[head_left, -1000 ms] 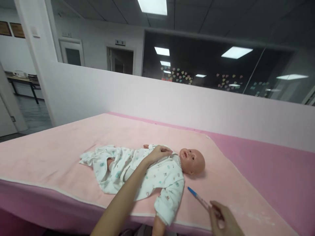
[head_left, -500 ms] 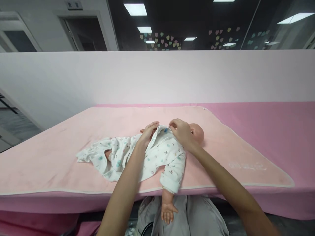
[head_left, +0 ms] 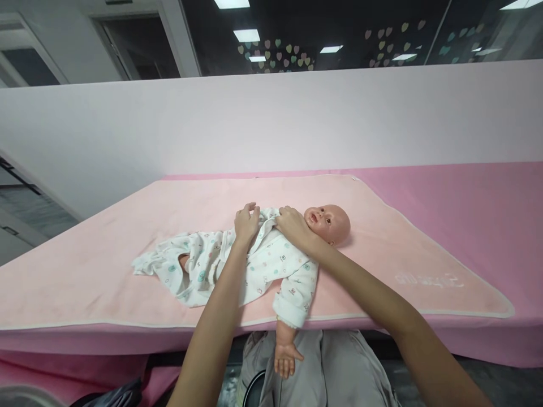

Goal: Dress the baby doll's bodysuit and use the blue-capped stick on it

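Observation:
A baby doll (head_left: 328, 222) lies on its back with its head to the right, dressed in a white patterned baby romper (head_left: 271, 260). At the romper's chest, by the neckline, my right hand (head_left: 293, 226) pinches the front edge of the cloth. My left hand (head_left: 246, 223) rests over the doll's middle, thumb and fingers apart, beside the opening of the garment; nothing shows between them. The doll's near arm (head_left: 286, 345) comes out of a cuffed sleeve and hangs past the table edge. Its far arm is hidden.
Beneath the doll a peach mat (head_left: 127, 305) with a pale border covers part of a pink tabletop (head_left: 466, 215). A white partition (head_left: 271, 124) rises along the far side. My grey-clad lap (head_left: 322, 367) is close under the near edge.
My left hand has moved left, away from the garment's front edge. My right hand has moved slightly left and lower with the cloth, and the doll's face now shows more.

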The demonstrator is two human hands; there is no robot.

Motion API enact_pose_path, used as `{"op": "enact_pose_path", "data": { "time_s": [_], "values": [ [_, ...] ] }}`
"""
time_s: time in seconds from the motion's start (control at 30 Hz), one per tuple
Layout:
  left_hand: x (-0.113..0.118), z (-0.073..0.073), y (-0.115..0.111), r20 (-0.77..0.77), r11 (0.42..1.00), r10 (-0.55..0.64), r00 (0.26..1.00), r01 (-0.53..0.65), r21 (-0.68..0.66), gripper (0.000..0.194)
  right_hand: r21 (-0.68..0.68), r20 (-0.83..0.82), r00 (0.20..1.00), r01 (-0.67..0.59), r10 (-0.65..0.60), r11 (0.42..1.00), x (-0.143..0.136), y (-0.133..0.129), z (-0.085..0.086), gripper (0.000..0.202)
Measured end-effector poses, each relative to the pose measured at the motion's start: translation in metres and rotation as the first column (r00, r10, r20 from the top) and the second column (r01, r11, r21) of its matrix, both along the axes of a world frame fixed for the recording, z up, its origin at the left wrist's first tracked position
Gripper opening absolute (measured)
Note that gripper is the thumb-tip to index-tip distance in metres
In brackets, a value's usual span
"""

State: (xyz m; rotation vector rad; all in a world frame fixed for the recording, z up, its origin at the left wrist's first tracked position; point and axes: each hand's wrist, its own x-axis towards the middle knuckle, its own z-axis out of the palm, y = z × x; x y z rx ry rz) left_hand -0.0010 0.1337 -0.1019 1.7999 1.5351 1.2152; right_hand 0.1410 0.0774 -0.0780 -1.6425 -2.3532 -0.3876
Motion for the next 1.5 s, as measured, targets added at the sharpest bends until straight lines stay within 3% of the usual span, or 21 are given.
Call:
{"op": "enact_pose_path", "data": {
  "time_s": [0.07,0.13,0.27,0.37,0.43,0.47,0.53,0.6,0.63,0.7,0.77,0.8,0.87,0.97,1.1,1.27,1.4,1.5],
  "values": [
    [-0.003,-0.005,0.004,-0.355,1.0,-0.015,0.935,0.024,0.019,0.042,0.097,0.044,0.989,-0.148,0.144,0.984,0.008,-0.01,-0.004,0.017],
    [-0.003,-0.007,0.005,-0.539,0.997,-0.076,0.839,0.06,-0.046,0.045,0.195,0.074,0.958,-0.285,0.276,0.938,0.016,-0.023,-0.011,0.014],
    [0.001,-0.002,0.0,-0.638,0.993,-0.042,0.769,-0.039,-0.113,0.054,0.356,0.195,0.871,-0.491,0.451,0.795,0.032,-0.052,-0.026,0.022],
    [0.002,0.003,-0.004,-0.677,0.987,0.018,0.736,-0.12,-0.105,0.063,0.417,0.276,0.814,-0.58,0.511,0.699,0.045,-0.063,-0.025,0.023],
    [0.002,0.005,-0.004,-0.68,0.988,0.036,0.732,-0.128,-0.085,0.065,0.491,0.241,0.826,-0.557,0.51,0.67,0.058,-0.06,-0.018,0.021],
    [0.001,0.005,-0.004,-0.677,0.99,0.041,0.735,-0.123,-0.074,0.064,0.559,0.15,0.867,-0.471,0.475,0.683,0.066,-0.056,-0.013,0.019],
    [0.001,0.004,-0.003,-0.667,0.993,0.035,0.744,-0.104,-0.063,0.062,0.663,-0.211,0.917,-0.121,0.339,0.739,0.085,-0.044,-0.007,0.016],
    [0.001,0.004,-0.002,-0.659,0.993,-0.001,0.752,-0.078,-0.091,0.061,0.549,-0.605,0.771,0.225,0.197,0.805,0.105,-0.03,-0.005,0.027],
    [0.001,0.004,-0.001,-0.655,0.99,-0.023,0.755,-0.073,-0.119,0.063,0.421,-0.746,0.65,0.293,0.144,0.858,0.115,-0.024,-0.007,0.033],
    [0.0,0.006,-0.001,-0.654,0.98,-0.046,0.755,-0.093,-0.176,0.069,0.114,-0.931,0.362,0.205,0.033,0.972,0.132,-0.014,-0.013,0.035],
    [-0.002,0.008,-0.001,-0.662,0.969,-0.042,0.748,-0.131,-0.21,0.079,-0.062,-0.994,0.092,0.012,-0.063,0.998,0.144,-0.01,-0.021,0.033],
    [-0.004,0.009,-0.001,-0.665,0.965,-0.045,0.745,-0.139,-0.221,0.082,-0.093,-0.996,-0.008,-0.055,-0.094,0.994,0.147,-0.01,-0.024,0.031],
    [-0.006,0.011,0.0,-0.665,0.959,-0.066,0.744,-0.137,-0.249,0.087,-0.102,-0.987,-0.115,-0.103,-0.114,0.989,0.151,-0.011,-0.027,0.027],
    [-0.008,0.011,0.002,-0.652,0.943,-0.105,0.751,-0.134,-0.305,0.089,-0.116,-0.982,-0.136,-0.116,-0.132,0.986,0.151,-0.014,-0.025,0.024],
    [-0.009,0.011,0.002,-0.651,0.939,-0.112,0.751,-0.135,-0.317,0.087,-0.116,-0.986,-0.104,-0.125,-0.129,0.985,0.151,-0.015,-0.024,0.026],
    [-0.009,0.012,0.0,-0.672,0.947,-0.116,0.731,-0.121,-0.296,0.088,0.014,-0.999,-0.039,-0.093,0.01,0.996,0.15,-0.017,-0.024,0.038],
    [-0.008,0.013,0.0,-0.676,0.942,-0.137,0.724,-0.115,-0.315,0.09,-0.107,-0.993,-0.012,-0.265,-0.114,0.958,0.15,-0.019,-0.024,0.057],
    [-0.009,0.011,0.002,-0.67,0.944,-0.138,0.729,-0.108,-0.312,0.089,-0.143,-0.989,0.021,-0.296,-0.144,0.944,0.15,-0.02,-0.024,0.057]
  ]
}}
